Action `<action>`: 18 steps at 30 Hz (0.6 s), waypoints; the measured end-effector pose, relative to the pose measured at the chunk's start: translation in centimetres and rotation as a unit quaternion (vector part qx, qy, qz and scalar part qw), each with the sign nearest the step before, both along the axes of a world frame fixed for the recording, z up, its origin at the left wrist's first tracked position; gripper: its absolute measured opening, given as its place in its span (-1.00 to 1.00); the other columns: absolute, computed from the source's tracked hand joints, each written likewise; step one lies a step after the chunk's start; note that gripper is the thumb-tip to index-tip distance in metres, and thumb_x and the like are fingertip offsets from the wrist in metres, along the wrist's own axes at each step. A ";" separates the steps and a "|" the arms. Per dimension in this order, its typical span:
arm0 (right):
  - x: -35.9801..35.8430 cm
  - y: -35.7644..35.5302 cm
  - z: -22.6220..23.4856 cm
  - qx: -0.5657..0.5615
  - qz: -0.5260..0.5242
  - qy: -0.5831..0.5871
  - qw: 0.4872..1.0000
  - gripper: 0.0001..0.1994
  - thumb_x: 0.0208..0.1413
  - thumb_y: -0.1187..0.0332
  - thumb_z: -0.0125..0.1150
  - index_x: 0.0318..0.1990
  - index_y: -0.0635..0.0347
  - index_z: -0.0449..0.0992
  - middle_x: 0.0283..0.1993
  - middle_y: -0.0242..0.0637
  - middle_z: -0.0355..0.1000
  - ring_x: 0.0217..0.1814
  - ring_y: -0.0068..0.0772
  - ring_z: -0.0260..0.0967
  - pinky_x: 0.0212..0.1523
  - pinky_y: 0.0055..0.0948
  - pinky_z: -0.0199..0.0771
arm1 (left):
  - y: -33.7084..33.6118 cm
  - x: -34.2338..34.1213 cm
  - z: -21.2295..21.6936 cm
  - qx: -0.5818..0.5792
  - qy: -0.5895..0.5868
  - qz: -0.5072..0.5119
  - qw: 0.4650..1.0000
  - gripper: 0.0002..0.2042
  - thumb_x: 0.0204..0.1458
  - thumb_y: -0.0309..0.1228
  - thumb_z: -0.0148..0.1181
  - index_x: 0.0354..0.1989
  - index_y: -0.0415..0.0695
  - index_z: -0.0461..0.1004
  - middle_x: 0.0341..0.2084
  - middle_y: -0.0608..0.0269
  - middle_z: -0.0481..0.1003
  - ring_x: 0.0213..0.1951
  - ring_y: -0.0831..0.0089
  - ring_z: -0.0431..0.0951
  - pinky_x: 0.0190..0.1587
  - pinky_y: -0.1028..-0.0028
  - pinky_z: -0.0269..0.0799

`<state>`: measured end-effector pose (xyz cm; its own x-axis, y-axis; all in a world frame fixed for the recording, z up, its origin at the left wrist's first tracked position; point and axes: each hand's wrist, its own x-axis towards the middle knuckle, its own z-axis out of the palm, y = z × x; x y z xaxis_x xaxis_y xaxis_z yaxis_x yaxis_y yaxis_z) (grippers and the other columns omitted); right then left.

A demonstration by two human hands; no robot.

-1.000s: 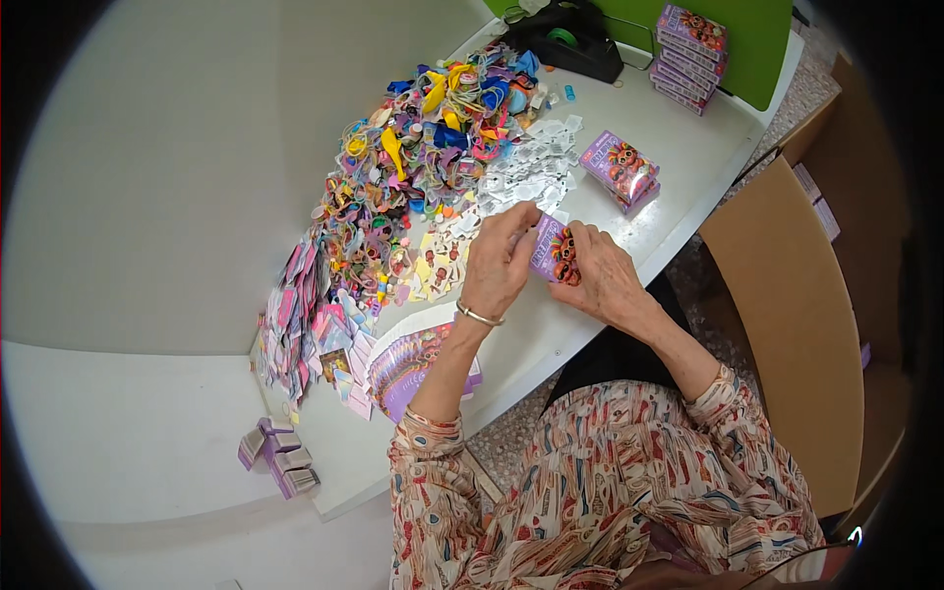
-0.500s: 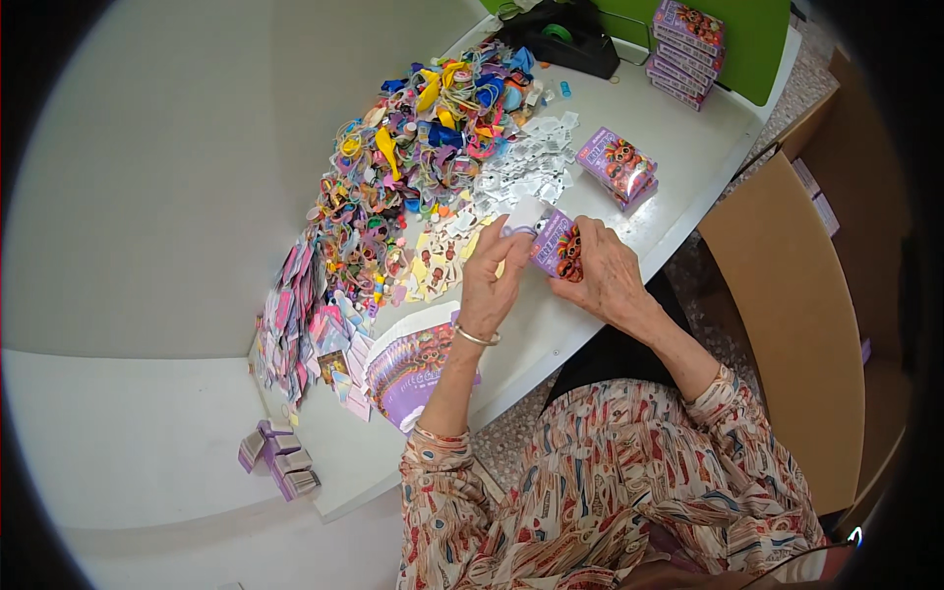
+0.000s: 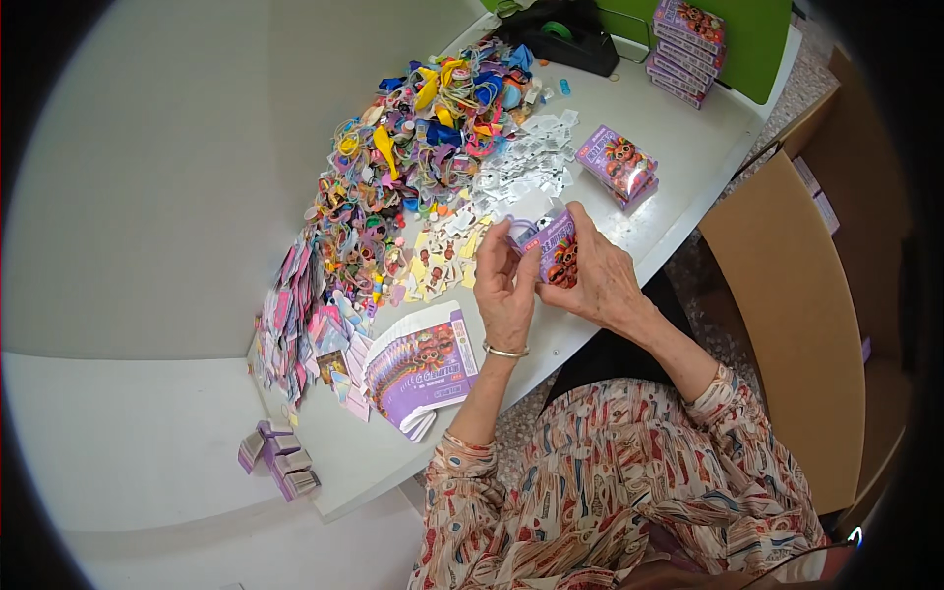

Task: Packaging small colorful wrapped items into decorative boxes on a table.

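Item: small purple box (image 3: 557, 258), printed card, top flaps standing open. Location: held above the near edge of the white surface (image 3: 629, 236), between both hands, in front of the person's chest.

Right hand (image 3: 602, 285): wrapped round the box's right side and back, fingers closed on it. Left hand (image 3: 503, 290): raised at the box's left, fingers half curled, fingertips at the open top; whether they pinch a flap or a small piece cannot be told.

Handling, as judged: light, thin card, stiff along the folds but easily crushed on the faces; glossy print may slip. Best held by opposite side walls near the corners, leaving the flaps free.

Surroundings: colourful heap (image 3: 413, 167) of small toys and balloons further back; white tags (image 3: 526, 167) beside it; yellow stickers (image 3: 442, 261) just left of the hands; fan of flat boxes (image 3: 423, 369) near the left forearm; two finished boxes (image 3: 618, 165) to the right; box stack (image 3: 683, 39) at the far corner by a black dispenser (image 3: 565, 34).

Change from half a second ago: the left hand has lifted from a flatter pose over the box to an upright one at its opening; the box sits slightly more upright; the right hand's grip is unchanged.
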<state>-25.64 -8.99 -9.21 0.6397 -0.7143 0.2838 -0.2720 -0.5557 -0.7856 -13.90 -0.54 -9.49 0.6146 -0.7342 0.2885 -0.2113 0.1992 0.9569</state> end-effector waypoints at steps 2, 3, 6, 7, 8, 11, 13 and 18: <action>-0.2 -0.1 0.1 -0.007 0.004 0.002 1.000 -0.06 -0.32 0.15 0.41 0.22 0.39 0.03 -0.17 0.16 0.40 -0.18 0.10 0.45 -0.17 -0.18 0.49 | -0.1 0.0 0.3 0.019 0.002 -0.014 1.000 -0.58 0.07 -0.61 0.17 0.14 -0.23 0.31 -0.32 0.37 0.39 -0.33 0.68 0.38 -0.26 0.67 0.35; -0.3 -0.3 -0.1 -0.006 0.003 0.003 1.000 -0.06 -0.32 0.15 0.41 0.22 0.39 0.03 -0.17 0.16 0.40 -0.18 0.10 0.45 -0.17 -0.18 0.49 | -0.1 0.1 0.4 0.038 0.004 -0.027 0.999 -0.65 0.07 -0.60 0.18 0.06 -0.25 0.40 -0.34 0.38 0.39 -0.35 0.69 0.38 -0.29 0.69 0.35; -0.4 -0.5 -0.4 -0.016 0.008 -0.013 1.000 -0.08 -0.33 0.18 0.41 0.22 0.34 0.05 -0.10 0.15 0.38 -0.17 0.07 0.45 -0.19 -0.19 0.49 | 0.6 1.1 0.1 0.107 0.056 -0.123 0.985 -0.78 0.06 -0.56 0.21 -0.11 -0.29 0.51 -0.36 0.39 0.38 -0.37 0.70 0.39 -0.33 0.69 0.34; -0.5 -0.6 -0.5 -0.019 0.025 -0.023 0.999 -0.13 -0.32 0.21 0.40 0.19 0.31 0.09 -0.09 0.10 0.37 -0.19 0.05 0.44 -0.21 -0.20 0.48 | 0.7 1.1 0.1 0.108 0.057 -0.125 0.985 -0.78 0.06 -0.56 0.21 -0.11 -0.29 0.51 -0.36 0.39 0.38 -0.37 0.70 0.39 -0.33 0.69 0.34; -0.6 -0.7 -0.5 -0.022 0.042 -0.032 0.998 -0.18 -0.32 0.23 0.40 0.16 0.29 0.14 -0.09 0.05 0.36 -0.20 0.03 0.44 -0.24 -0.21 0.48 | 0.8 1.2 0.0 0.105 0.066 -0.123 0.985 -0.80 0.05 -0.55 0.22 -0.13 -0.29 0.52 -0.36 0.38 0.39 -0.37 0.70 0.40 -0.33 0.70 0.33; -0.6 -1.1 -0.5 -0.036 0.081 -0.042 0.995 -0.30 -0.29 0.27 0.38 0.06 0.27 0.21 -0.13 -0.04 0.33 -0.25 0.00 0.42 -0.29 -0.21 0.46 | 1.1 1.2 0.1 0.104 0.047 -0.112 0.987 -0.80 0.05 -0.54 0.22 -0.14 -0.29 0.53 -0.36 0.35 0.41 -0.37 0.66 0.42 -0.33 0.68 0.34; -0.5 -1.4 -0.5 -0.040 0.095 -0.060 0.993 -0.33 -0.28 0.28 0.38 0.04 0.26 0.22 -0.17 -0.04 0.31 -0.24 0.02 0.41 -0.27 -0.18 0.45 | 1.2 1.4 0.3 0.106 0.019 -0.102 0.989 -0.80 0.05 -0.54 0.22 -0.14 -0.30 0.52 -0.38 0.31 0.42 -0.37 0.63 0.43 -0.33 0.65 0.36; -0.3 -1.7 -0.8 -0.053 0.109 -0.083 0.989 -0.35 -0.26 0.27 0.37 0.04 0.25 0.21 -0.18 -0.03 0.31 -0.20 0.06 0.39 -0.23 -0.16 0.44 | 0.7 0.2 2.0 0.105 -0.238 -0.043 0.965 -0.75 0.03 -0.55 0.18 -0.09 -0.31 0.48 -0.27 0.04 0.52 -0.27 0.40 0.55 -0.20 0.47 0.45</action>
<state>-25.94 -10.73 -10.02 0.7138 -0.5248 0.4638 -0.0093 -0.6692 -0.7430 -13.73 0.19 -7.46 0.3831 -0.8495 0.3628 -0.6278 0.0487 0.7769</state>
